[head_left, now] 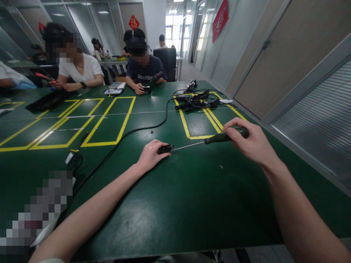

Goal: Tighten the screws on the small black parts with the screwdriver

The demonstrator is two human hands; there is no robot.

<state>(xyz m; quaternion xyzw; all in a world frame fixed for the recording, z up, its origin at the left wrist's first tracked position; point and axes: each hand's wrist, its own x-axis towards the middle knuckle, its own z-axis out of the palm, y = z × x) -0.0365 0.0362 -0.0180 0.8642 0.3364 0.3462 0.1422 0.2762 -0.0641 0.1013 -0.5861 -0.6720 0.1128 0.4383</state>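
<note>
My left hand (151, 155) rests on the green table (192, 204) with its fingers closed on a small black plug-like part (165, 149). My right hand (248, 140) grips the dark handle of a screwdriver (219, 137). The screwdriver's thin metal shaft runs left and its tip meets the small black part. A black cable (142, 129) runs across the table from behind my left hand toward the pile at the back.
A pile of black cables and adapters (196, 100) lies at the back right inside yellow tape outlines (109, 120). Two people sit at the far edge, handling small parts. A black tray (46, 102) lies at the far left. A cable bundle (72, 159) sits near my left arm.
</note>
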